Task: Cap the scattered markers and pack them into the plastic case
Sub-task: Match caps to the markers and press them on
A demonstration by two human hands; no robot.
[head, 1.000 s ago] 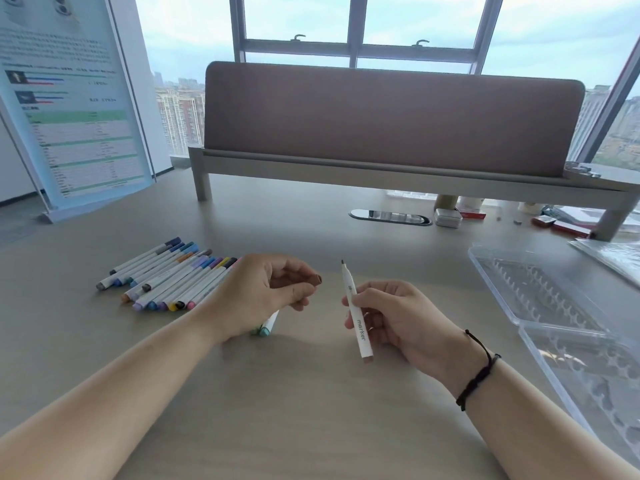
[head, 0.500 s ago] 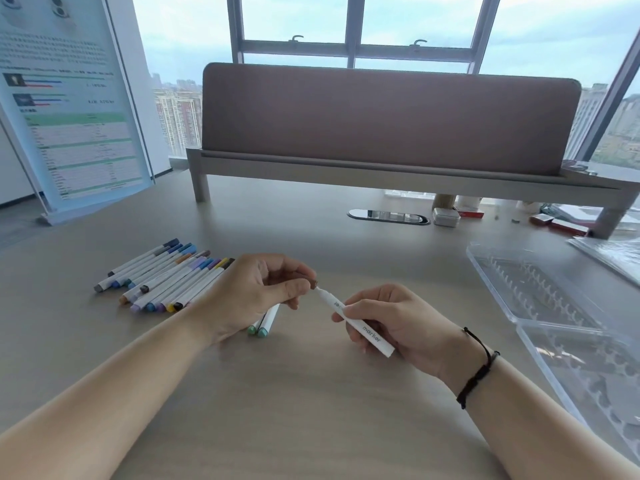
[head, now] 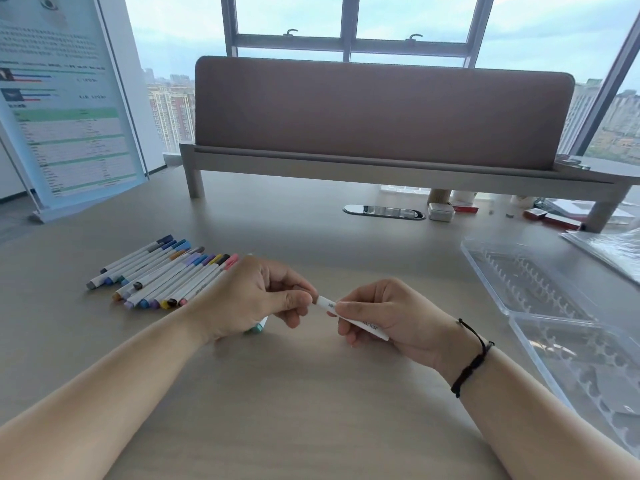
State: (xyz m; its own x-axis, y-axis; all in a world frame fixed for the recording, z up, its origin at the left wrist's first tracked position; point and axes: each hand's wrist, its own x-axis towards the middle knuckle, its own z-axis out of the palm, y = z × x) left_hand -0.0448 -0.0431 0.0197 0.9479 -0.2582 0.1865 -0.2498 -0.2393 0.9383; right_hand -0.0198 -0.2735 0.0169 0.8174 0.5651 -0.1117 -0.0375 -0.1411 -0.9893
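Note:
My right hand [head: 391, 317] grips a white marker [head: 360, 320] by its barrel, lying nearly level with its tip end pointing left. My left hand [head: 256, 299] pinches a small dark cap at that tip end; the cap itself is mostly hidden by my fingers. Both hands hover just above the table's middle. A row of several capped markers [head: 162, 271] lies on the table to the left. Under my left hand, a teal-ended marker [head: 258, 328] peeks out. The clear plastic case [head: 540, 292] lies open at the right, its slotted tray holding no markers.
A tilted poster board [head: 65, 109] stands at the back left. A raised shelf with a brown panel [head: 377, 112] crosses the back of the desk. Small boxes [head: 440, 212] and a cable port [head: 383, 212] sit beneath it. A plastic sleeve [head: 613, 251] lies at far right.
The marker swung from upright to nearly level, tip toward my left hand. My left hand brought the cap onto the tip end, and the two hands closed together.

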